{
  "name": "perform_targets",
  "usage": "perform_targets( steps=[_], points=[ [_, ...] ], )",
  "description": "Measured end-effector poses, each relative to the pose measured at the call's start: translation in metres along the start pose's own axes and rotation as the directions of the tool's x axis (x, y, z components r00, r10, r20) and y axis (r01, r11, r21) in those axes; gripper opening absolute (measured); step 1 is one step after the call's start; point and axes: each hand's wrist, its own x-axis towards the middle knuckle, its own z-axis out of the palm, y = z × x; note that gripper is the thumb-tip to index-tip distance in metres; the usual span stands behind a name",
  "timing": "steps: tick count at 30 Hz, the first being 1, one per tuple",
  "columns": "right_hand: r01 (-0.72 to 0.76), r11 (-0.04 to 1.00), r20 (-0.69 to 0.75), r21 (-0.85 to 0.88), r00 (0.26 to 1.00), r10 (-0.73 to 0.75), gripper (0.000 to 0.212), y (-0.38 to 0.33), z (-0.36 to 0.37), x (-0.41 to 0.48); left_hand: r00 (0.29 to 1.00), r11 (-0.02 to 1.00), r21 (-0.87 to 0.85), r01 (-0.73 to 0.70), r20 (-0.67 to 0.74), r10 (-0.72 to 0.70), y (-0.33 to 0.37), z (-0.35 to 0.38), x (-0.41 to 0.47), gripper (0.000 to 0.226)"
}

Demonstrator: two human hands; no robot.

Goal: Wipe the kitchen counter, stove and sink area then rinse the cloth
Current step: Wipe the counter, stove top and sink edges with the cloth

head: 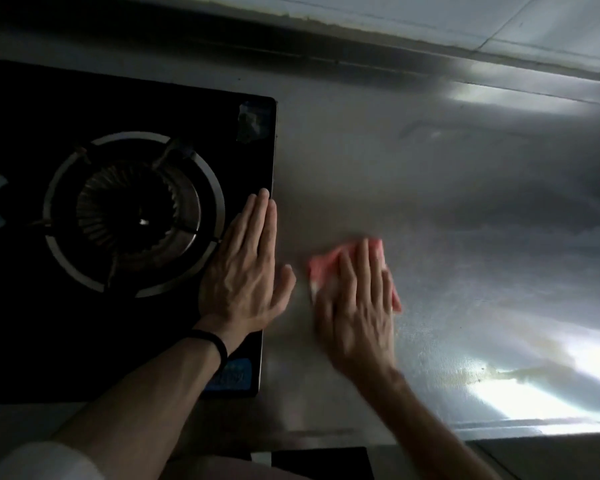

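A pink cloth lies flat on the steel counter, just right of the black glass stove. My right hand presses down on the cloth with straight fingers and covers most of it; the hand is motion-blurred. My left hand rests flat with straight fingers on the stove's right edge, beside the round burner. A dark band circles my left wrist. The sink is out of view.
A yellowish stain marks the counter at the lower right, near a bright glare patch. The back wall's raised steel lip runs along the top. The counter's front edge lies at the lower right.
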Motion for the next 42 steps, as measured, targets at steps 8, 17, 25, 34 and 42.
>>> perform_targets(
  steps=[8, 17, 25, 34, 42],
  points=[
    [0.117, 0.993, 0.038, -0.026, 0.993, -0.116, 0.067, 0.043, -0.065, 0.224, 0.997, 0.998, 0.045, 0.039, -0.063, -0.037, 0.0, 0.009, 0.0, 0.088],
    [0.127, 0.992, -0.052, -0.013, 0.991, -0.127, 0.067, 0.046, -0.04, 0.118, 0.996, 0.999, 0.022, 0.032, -0.085, -0.03, 0.0, 0.008, 0.002, 0.087],
    [0.182, 0.98, 0.174, -0.083, 0.971, -0.165, 0.075, 0.063, 0.005, -0.111, 0.994, 0.999, 0.009, 0.036, -0.102, -0.035, 0.0, 0.009, 0.001, 0.088],
    [0.133, 0.988, -0.012, -0.072, 0.991, -0.135, 0.074, 0.083, -0.054, 0.177, 0.997, 0.999, 0.008, 0.046, -0.068, -0.045, 0.0, 0.007, 0.003, 0.086],
    [0.02, 1.0, -0.048, -0.017, 0.999, -0.021, 0.072, 0.07, -0.058, 0.193, 0.997, 0.999, 0.016, 0.034, -0.069, -0.033, -0.002, 0.009, 0.003, 0.085]
  ],
)
